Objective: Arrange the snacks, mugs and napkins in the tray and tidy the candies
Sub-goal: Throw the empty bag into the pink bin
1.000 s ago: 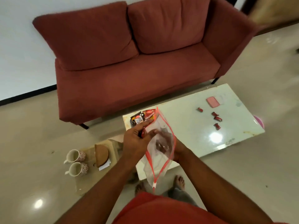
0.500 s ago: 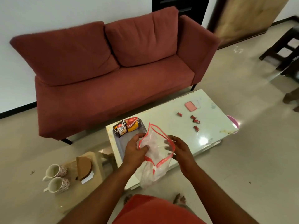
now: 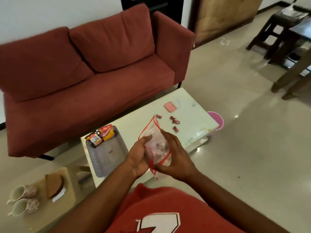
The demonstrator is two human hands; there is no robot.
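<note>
A clear zip bag [image 3: 155, 145] with a red seal strip is held between both hands above the near edge of the white table [image 3: 144, 130]; the left hand [image 3: 140, 157] is closed on its lower left side and the right hand [image 3: 175, 157] is wrapped round its right side and bottom; a few dark pieces can be made out inside, though what they are cannot be told. The bag's long axis runs away from the body and its mouth is turned toward the far right; four loose candies [image 3: 174, 122] are seen on the table just beyond that mouth, apart from one another and untouched. The right hand is judged the nearer to them, so a release of the bag by that hand would be called for while the bag is kept by the left. To the left on the table a grey tray [image 3: 99, 158] is set with two snack packets [image 3: 101, 137] at its far end; two mugs [image 3: 23, 200] and a napkin holder [image 3: 53, 184] are seen on a low stool [image 3: 70, 195], well apart from the tray.
</note>
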